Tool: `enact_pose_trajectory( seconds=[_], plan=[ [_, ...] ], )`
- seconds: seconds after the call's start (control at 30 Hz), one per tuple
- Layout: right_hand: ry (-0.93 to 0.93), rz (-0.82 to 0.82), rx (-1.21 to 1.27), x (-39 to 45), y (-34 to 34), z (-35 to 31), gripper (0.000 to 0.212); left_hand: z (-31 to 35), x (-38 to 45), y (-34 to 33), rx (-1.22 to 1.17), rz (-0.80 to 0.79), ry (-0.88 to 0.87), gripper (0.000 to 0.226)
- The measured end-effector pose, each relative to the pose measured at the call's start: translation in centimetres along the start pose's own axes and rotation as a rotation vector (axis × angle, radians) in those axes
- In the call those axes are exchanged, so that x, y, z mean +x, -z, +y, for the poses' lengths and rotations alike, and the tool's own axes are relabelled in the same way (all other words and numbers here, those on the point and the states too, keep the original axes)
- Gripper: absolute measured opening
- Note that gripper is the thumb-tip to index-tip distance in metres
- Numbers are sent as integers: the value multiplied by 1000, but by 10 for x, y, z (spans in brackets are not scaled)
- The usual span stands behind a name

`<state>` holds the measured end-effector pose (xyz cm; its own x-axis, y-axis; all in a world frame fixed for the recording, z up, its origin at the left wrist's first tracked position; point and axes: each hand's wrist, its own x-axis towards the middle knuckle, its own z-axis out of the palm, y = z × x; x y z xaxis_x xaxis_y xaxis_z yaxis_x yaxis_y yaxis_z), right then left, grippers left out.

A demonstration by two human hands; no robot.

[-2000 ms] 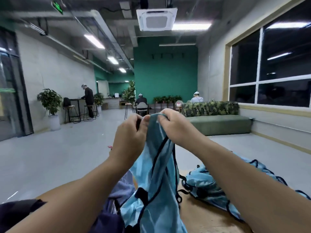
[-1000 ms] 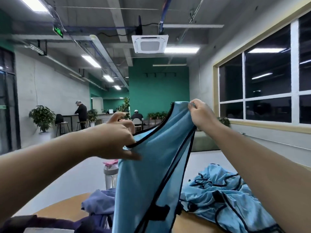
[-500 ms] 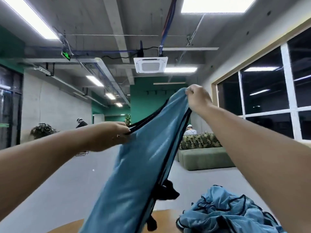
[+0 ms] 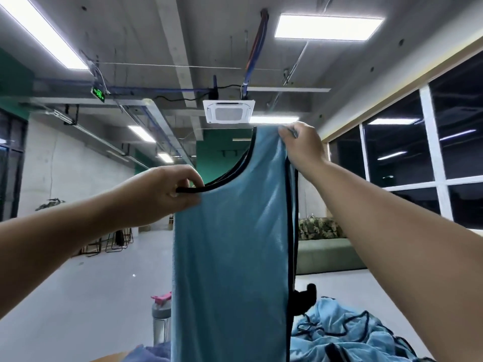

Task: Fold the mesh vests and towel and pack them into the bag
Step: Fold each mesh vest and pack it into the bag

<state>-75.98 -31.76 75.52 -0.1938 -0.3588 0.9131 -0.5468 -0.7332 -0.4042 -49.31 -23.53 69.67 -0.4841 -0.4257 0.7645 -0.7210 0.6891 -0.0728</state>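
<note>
A light blue mesh vest [image 4: 232,244] with black trim hangs straight down in front of me, held up in the air. My left hand [image 4: 159,194] pinches the black neckline edge at the vest's left side. Higher up, my right hand [image 4: 304,147] grips the top of the right shoulder strap. A pile of more blue mesh vests [image 4: 347,338] lies crumpled at the lower right. A bluish-purple cloth [image 4: 149,352] shows at the bottom edge, left of the hanging vest. No bag is visible.
A water bottle with a pink lid [image 4: 160,317] stands behind the vest at lower left. A sliver of wooden table [image 4: 112,357] shows at the bottom. A green sofa [image 4: 326,254] sits further back on the right, under dark windows.
The vest has gone from bunched between both hands to lifted high and hanging flat. My hands moved apart, the right one higher. The camera tilted up toward the ceiling.
</note>
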Motion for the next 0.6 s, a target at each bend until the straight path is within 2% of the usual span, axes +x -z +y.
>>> enact_pose_trajectory(
  seconds=[0.07,0.17,0.3,0.4,0.6],
  plan=[
    [18,48,52,4,11,-7,31,11,1,8,-112,41,42,16],
    [39,91,80,14,28,-24,17,28,5,21,-322,104,61,17],
    [102,117,51,29,46,-42,20,40,9,30,-464,206,36,17],
    [71,6,-17,24,41,-30,19,36,1,17,-448,183,102,20],
    [-221,-318,-127,-50,-6,61,21,-18,-49,-85,-632,-89,380,27]
  ],
)
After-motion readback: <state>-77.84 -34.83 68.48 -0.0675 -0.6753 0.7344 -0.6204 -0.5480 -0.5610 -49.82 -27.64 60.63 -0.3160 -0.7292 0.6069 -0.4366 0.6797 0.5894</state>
